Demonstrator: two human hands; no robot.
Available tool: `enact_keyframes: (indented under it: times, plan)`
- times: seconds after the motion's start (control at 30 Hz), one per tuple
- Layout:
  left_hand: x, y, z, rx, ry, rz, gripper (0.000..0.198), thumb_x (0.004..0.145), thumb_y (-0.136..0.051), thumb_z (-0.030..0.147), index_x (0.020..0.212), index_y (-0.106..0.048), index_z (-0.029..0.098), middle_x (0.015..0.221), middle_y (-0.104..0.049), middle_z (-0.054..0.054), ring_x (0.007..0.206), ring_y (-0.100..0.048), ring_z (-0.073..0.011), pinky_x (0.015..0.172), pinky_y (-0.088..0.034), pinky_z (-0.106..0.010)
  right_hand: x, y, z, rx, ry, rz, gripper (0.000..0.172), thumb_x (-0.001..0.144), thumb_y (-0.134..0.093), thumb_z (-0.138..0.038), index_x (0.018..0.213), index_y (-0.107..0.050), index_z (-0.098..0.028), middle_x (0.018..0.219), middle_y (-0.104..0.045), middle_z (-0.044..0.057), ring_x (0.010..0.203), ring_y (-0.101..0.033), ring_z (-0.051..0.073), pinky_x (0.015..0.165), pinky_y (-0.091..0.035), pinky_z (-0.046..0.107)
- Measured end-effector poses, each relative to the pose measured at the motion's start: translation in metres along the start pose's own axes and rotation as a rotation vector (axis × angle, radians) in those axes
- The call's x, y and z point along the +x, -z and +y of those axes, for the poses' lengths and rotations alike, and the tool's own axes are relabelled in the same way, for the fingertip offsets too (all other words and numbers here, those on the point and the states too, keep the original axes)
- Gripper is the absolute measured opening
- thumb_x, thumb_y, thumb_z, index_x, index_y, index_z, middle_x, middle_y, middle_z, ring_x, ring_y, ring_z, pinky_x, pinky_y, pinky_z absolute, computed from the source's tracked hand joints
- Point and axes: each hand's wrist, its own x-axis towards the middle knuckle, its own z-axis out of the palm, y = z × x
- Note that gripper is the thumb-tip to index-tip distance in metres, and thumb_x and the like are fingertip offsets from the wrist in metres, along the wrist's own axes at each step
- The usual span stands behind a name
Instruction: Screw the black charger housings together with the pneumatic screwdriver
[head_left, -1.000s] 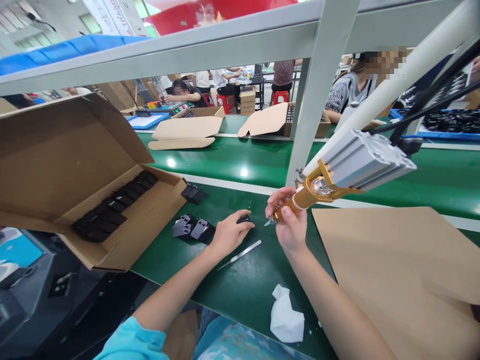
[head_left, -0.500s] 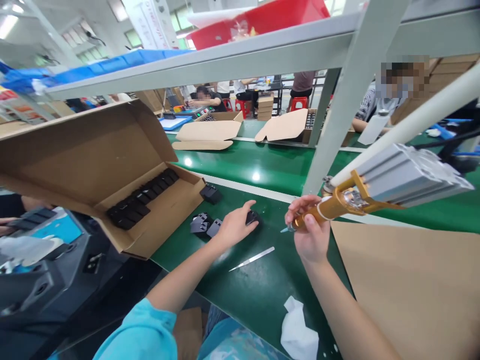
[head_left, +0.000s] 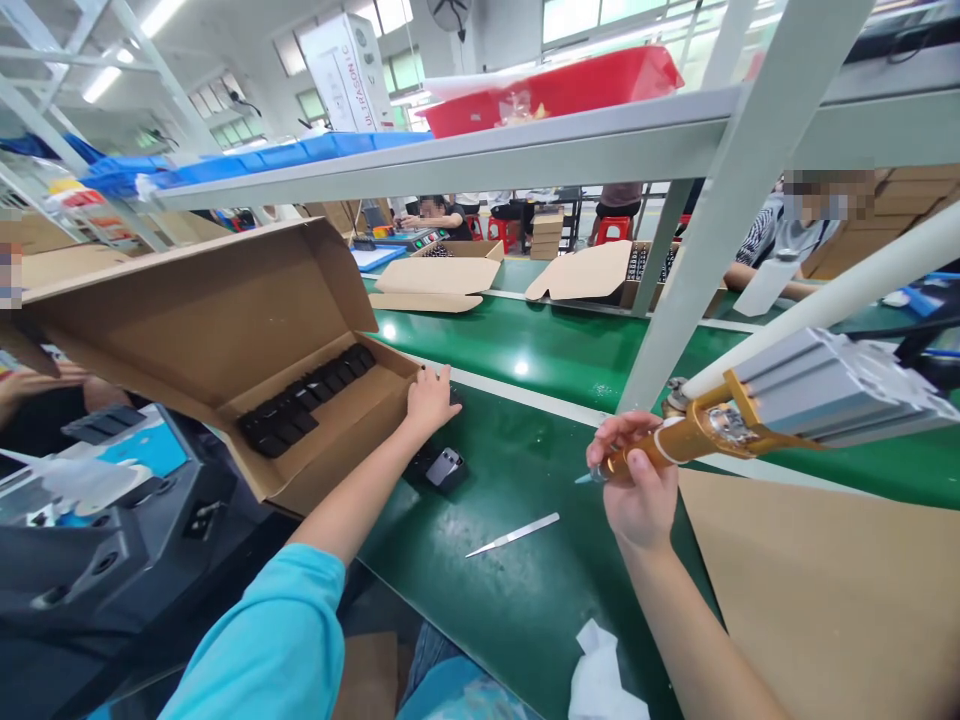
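Observation:
My left hand [head_left: 431, 405] is at the near right corner of the open cardboard box [head_left: 352, 440], its fingers and thumb closed around a small black block [head_left: 457, 397] that they mostly hide. Just below it on the green bench lie more black blocks [head_left: 446, 467], one with a grey face. My right hand [head_left: 637, 480] grips a gold-coloured dispensing nozzle [head_left: 664, 446] with a teal needle tip pointing left. Behind the nozzle sits a ribbed silver metal body [head_left: 847, 385]. Between my hands, a pair of metal tweezers [head_left: 514, 535] rests on the bench.
Inside the box stands a row of black blocks [head_left: 307, 395]. A crumpled white tissue [head_left: 604, 680] lies near the front edge, and a cardboard sheet [head_left: 832, 580] at right. A slanted white post [head_left: 697, 270] and a shelf [head_left: 480, 160] cross ahead. Other people sit nearby.
My left hand has moved left and away from me to the box corner, and the black block it was at has left its spot. My right hand keeps its hold; the view has shifted slightly.

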Motion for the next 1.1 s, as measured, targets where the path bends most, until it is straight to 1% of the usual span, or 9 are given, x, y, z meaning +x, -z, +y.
enact_keyframes:
  times: [0.13,0.3,0.47,0.57,0.63,0.77,0.87,1.0,1.1]
  plan:
    - [0.005,-0.004,-0.004,-0.019,0.107,-0.078,0.096,0.077,-0.069,0.054,0.15,-0.024,0.012,0.139,-0.041,-0.028,0.129,-0.041,-0.0409,0.097,-0.043,-0.045,0.001,0.002,0.001,-0.014,0.011,-0.009,0.025,0.08,-0.066,-0.036,0.103,-0.064,-0.025,0.083,-0.063,0.001,0.059,-0.058,0.012,0.053,-0.047,0.027]
    - [0.011,-0.009,-0.004,-0.047,0.136,-0.123,0.098,0.075,-0.07,0.055,0.149,-0.024,0.01,0.136,-0.043,-0.03,0.128,-0.041,-0.0425,0.097,-0.041,-0.044,0.004,0.005,0.003,-0.067,0.027,0.018,0.033,0.08,-0.066,-0.038,0.11,-0.058,-0.027,0.091,-0.061,0.002,0.06,-0.057,0.011,0.052,-0.047,0.027]
    - [0.011,-0.013,-0.004,-0.074,0.141,-0.11,0.1,0.072,-0.072,0.055,0.149,-0.024,0.012,0.136,-0.043,-0.028,0.128,-0.042,-0.0437,0.099,-0.039,-0.044,0.006,0.006,0.005,-0.124,0.141,0.174,0.037,0.08,-0.067,-0.03,0.112,-0.049,-0.034,0.108,-0.055,-0.001,0.064,-0.058,0.009,0.053,-0.047,0.026]
    - [0.012,-0.015,-0.005,-0.089,0.14,-0.107,0.106,0.072,-0.071,0.056,0.152,-0.016,0.013,0.137,-0.042,-0.03,0.128,-0.041,-0.0454,0.101,-0.037,-0.047,0.008,0.007,0.006,-0.15,0.178,0.27,0.035,0.079,-0.068,-0.029,0.108,-0.049,-0.033,0.107,-0.055,-0.002,0.062,-0.057,0.008,0.054,-0.047,0.026]
    - [0.013,-0.016,-0.006,-0.114,0.147,-0.11,0.107,0.07,-0.073,0.055,0.151,-0.017,0.013,0.138,-0.041,-0.031,0.13,-0.039,-0.0467,0.103,-0.034,-0.05,0.01,0.009,0.006,-0.154,0.176,0.304,0.028,0.079,-0.068,-0.031,0.102,-0.052,-0.028,0.102,-0.056,-0.001,0.062,-0.056,0.008,0.055,-0.047,0.025]
    - [0.014,-0.018,-0.004,-0.18,0.155,-0.121,0.101,0.065,-0.077,0.054,0.145,-0.03,0.013,0.138,-0.04,-0.03,0.133,-0.037,-0.0471,0.106,-0.031,-0.05,0.012,0.012,0.007,-0.145,0.171,0.285,0.019,0.081,-0.067,-0.03,0.096,-0.056,-0.024,0.1,-0.056,0.0,0.061,-0.057,0.008,0.056,-0.047,0.026]
    - [0.012,-0.02,-0.002,-0.248,0.139,-0.143,0.102,0.064,-0.078,0.054,0.146,-0.03,0.016,0.14,-0.039,-0.027,0.132,-0.04,-0.0461,0.106,-0.033,-0.049,0.012,0.012,0.008,-0.153,0.158,0.255,0.02,0.081,-0.066,-0.03,0.097,-0.055,-0.025,0.104,-0.055,0.0,0.061,-0.057,0.007,0.055,-0.047,0.026]
    - [0.017,-0.018,-0.007,-0.381,0.126,-0.167,0.102,0.057,-0.082,0.046,0.144,-0.036,0.018,0.138,-0.046,-0.025,0.132,-0.04,-0.0474,0.108,-0.029,-0.056,0.011,0.011,0.009,-0.153,0.14,0.219,0.022,0.081,-0.067,-0.033,0.097,-0.054,-0.025,0.103,-0.054,0.0,0.059,-0.056,0.006,0.053,-0.046,0.025]
    - [0.018,-0.004,-0.014,-0.539,0.082,-0.164,0.093,0.062,-0.078,0.046,0.142,-0.039,0.019,0.136,-0.052,-0.02,0.131,-0.046,-0.04,0.107,-0.036,-0.05,0.011,0.01,0.009,-0.146,0.13,0.212,0.023,0.081,-0.067,-0.035,0.097,-0.054,-0.025,0.104,-0.054,0.0,0.06,-0.057,0.006,0.053,-0.046,0.024]
